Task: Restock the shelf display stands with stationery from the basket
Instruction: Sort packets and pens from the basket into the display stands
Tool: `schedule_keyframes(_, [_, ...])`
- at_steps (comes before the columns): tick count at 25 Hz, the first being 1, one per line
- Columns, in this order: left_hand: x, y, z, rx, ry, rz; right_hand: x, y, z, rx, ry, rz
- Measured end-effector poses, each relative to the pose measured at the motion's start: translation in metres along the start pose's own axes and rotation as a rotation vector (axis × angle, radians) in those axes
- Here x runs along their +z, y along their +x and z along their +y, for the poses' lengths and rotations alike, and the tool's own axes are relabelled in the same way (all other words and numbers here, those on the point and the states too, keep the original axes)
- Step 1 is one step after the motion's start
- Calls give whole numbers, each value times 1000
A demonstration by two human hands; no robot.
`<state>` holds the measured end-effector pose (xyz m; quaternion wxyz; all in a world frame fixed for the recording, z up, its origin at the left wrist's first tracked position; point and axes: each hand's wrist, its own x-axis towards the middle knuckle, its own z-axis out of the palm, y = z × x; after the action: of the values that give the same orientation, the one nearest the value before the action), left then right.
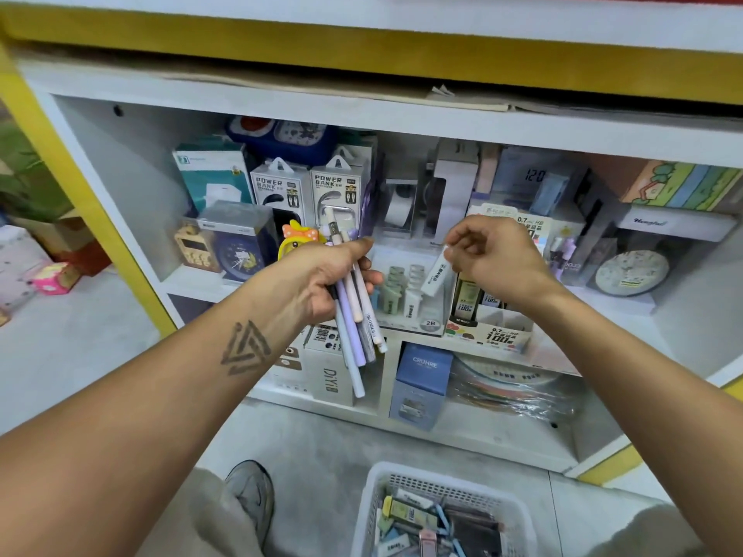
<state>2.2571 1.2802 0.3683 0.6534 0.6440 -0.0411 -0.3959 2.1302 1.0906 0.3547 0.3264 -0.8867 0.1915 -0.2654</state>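
My left hand [321, 281] is closed around a bundle of pens [356, 327] in white, lilac and pale pink, their ends pointing down and to the right. A yellow duck-shaped item [295, 239] sticks up behind that hand. My right hand [492, 255] pinches a small white lead case [436, 275], tilted, just above a clear display stand [406, 303] that holds similar cases and is marked 2B. Beside it stands a cardboard display stand [488, 327] of 0.7 HB leads. The white basket [438, 512] with more stationery sits on the floor at the bottom.
The white shelf unit [281, 110] holds power bank boxes [309, 190], clocks [237, 251], a tape dispenser and a round clock [631, 271]. Lower cubbies hold a DIY box [329, 375] and a blue box [422, 383]. My shoe [251, 496] rests on the grey floor.
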Motion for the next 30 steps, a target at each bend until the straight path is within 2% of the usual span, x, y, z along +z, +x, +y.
schedule_keyframes(3, [-3,-1,3,-1,-31,1,-2,7,-4,-32,-44,50])
schedule_keyframes(6, [-5,-3,5,-5,-48,-2,5,22,-8,-156,-321,101])
schedule_keyframes(8, [-5,-4,6,-1,-56,-6,14,34,-10,-182,-506,51])
schedule_keyframes(11, [-3,-5,7,12,-64,-23,34,45,-10,-137,-636,-88])
schedule_keyframes(15, [-4,-6,7,-2,-62,-40,45,49,-7,-109,-674,-197])
schedule_keyframes(23, [-4,-10,8,-7,-55,-40,42,53,-9,-87,-684,-240])
schedule_keyframes(28, [0,-11,7,-15,-68,-55,44,50,-8,-83,-797,-412])
schedule_keyframes(30, [4,-12,8,-22,-90,-74,37,46,-19,-74,-664,-348])
